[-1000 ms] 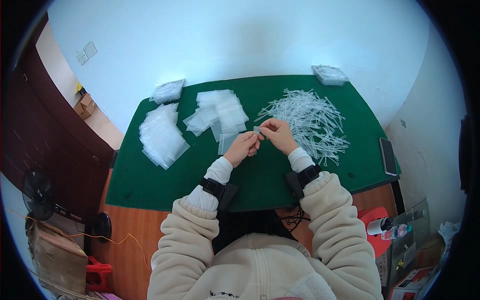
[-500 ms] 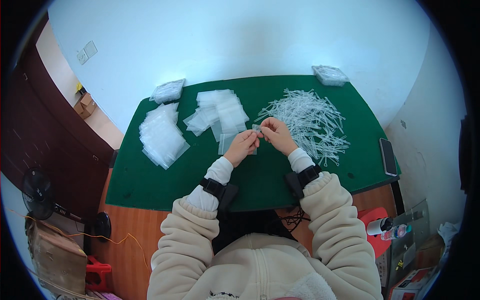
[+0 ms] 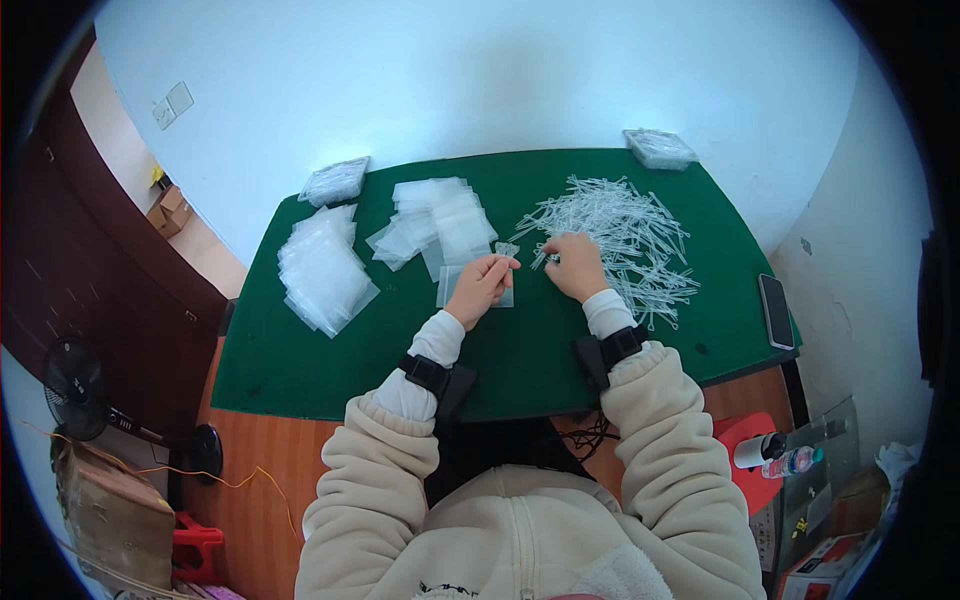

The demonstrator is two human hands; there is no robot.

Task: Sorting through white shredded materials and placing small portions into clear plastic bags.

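Observation:
My left hand [image 3: 484, 286] is closed around a small bunch of clear plastic sticks [image 3: 507, 249], whose looped ends poke out above the fingers. Beneath that hand a clear zip bag [image 3: 446, 286] lies flat on the table. At the left edge of a large loose pile of similar clear sticks [image 3: 625, 225], my right hand [image 3: 577, 266] reaches down, thumb and forefinger apart at a few stray sticks. A spread of clear bags [image 3: 430, 215] lies beyond my left hand. Farther left sits a fanned stack of clear bags [image 3: 325, 270].
Filled clear packs stand at the far left corner [image 3: 337, 181] and the far right corner [image 3: 660, 149] of the green table [image 3: 330, 375], near the wall. A phone [image 3: 775, 312] lies at the right edge. A red stool [image 3: 745, 460] holding bottles is at the lower right.
My right hand has left the bunch at my left hand and moved right to the pile's edge. My left hand keeps the bunch and has barely shifted.

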